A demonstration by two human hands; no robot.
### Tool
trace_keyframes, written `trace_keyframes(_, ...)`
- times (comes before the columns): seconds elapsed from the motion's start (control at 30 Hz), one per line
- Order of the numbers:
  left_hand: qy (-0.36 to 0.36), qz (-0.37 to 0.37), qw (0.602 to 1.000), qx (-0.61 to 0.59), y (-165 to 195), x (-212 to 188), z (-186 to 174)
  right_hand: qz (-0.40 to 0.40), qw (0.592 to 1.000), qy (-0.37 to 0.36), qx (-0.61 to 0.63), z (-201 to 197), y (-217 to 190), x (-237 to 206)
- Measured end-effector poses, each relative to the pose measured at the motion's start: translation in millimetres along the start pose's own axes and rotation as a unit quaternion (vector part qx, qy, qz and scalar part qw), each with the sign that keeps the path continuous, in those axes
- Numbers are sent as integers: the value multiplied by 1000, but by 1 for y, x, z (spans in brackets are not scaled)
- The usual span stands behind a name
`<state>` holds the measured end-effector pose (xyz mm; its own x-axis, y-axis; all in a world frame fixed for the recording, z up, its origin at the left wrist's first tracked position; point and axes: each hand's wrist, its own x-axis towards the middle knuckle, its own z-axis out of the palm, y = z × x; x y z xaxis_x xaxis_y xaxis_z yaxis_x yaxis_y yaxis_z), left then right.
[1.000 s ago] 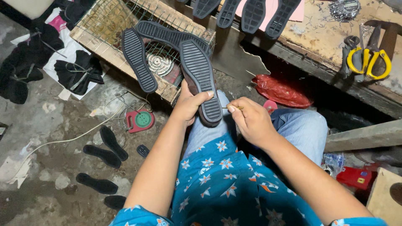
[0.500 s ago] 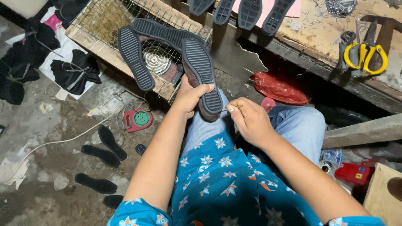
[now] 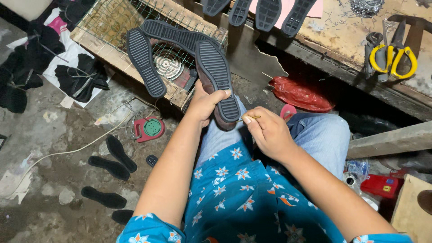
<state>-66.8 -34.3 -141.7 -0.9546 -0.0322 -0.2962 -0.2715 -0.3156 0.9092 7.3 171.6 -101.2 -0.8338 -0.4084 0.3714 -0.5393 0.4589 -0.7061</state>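
left hand (image 3: 204, 104): fingers wrapped around shoe (image 3: 217, 81), toe hidden | right hand (image 3: 268, 132): fingertips pinch thin stick (image 3: 249, 119), tip hard to see

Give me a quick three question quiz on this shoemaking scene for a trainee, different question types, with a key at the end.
1. True or false: the left hand grips the shoe with its ribbed sole facing up.
2. Multiple choice: what does the right hand pinch? A) yellow-handled scissors B) a thin stick C) a red bag
3. Fill in: the two loose soles lie on top of a wire ____.

Key:
1. True.
2. B, the thin stick, tip at the shoe's edge; the yellow-handled scissors lie untouched on the bench.
3. Cage.
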Motion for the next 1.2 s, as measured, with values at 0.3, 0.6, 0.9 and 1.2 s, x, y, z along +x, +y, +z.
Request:
trace_keyframes(0.3,-6,14,1000,19,0,1,0,-17,1000,7,-19,-1,-5,2)
trace_keyframes(0.6,20,11,999,26,-2,1,5,-38,999,4,-10,-3,-8,3)
trace_keyframes(0.9,27,39,998,42,-8,3,13,-52,999,3,3,-3,-6,-2)
trace_keyframes(1.2,75,61,993,74,-14,0,23,-75,997,6,-24,-5,-6,-3)
